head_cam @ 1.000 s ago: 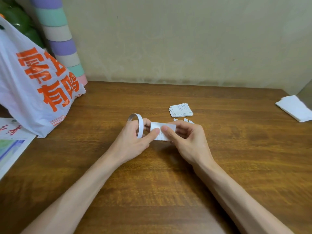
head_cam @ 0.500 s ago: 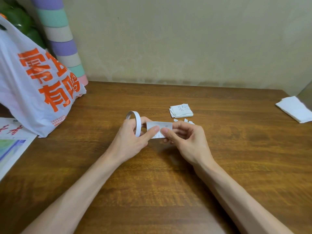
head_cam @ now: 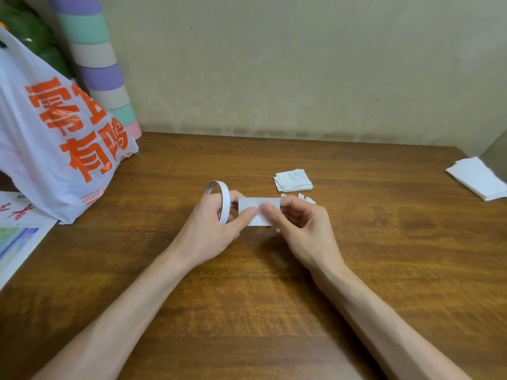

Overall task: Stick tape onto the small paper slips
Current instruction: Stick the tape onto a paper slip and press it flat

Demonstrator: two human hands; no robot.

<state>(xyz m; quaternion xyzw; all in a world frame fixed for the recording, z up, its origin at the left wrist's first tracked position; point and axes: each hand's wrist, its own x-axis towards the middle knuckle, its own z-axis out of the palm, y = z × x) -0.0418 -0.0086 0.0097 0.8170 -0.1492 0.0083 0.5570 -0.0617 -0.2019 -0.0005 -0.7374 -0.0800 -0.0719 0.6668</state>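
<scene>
Worktop: brown wood [head_cam: 274, 297], filling the lower frame, with your 2 forearms reaching up from the bottom edge.
Left hand: your left hand [head_cam: 211, 229], centre frame, has its fingers curled round the tape roll, and its thumb lies on the left part of the paper slip.
Right hand: your right hand [head_cam: 299, 229] pinches the slip's right part, thumb on top, fingers curled behind.
Paper slip: white [head_cam: 248, 203], held between both hands just above the worktop at centre frame.
Tape roll: thin white ring [head_cam: 225, 204], upright, just left of the slip.
Scraps: small white bits [head_cam: 307, 199] just beyond your right hand.
Slip stack: printed slips [head_cam: 293, 180], piled right of centre.
Printed sheet: left edge [head_cam: 16, 234].
Folded white paper: right edge [head_cam: 477, 178].
Plastic bag: white with orange characters [head_cam: 55, 138], upper left.
Striped column: pastel bands [head_cam: 96, 58], behind the bag against the wall.
</scene>
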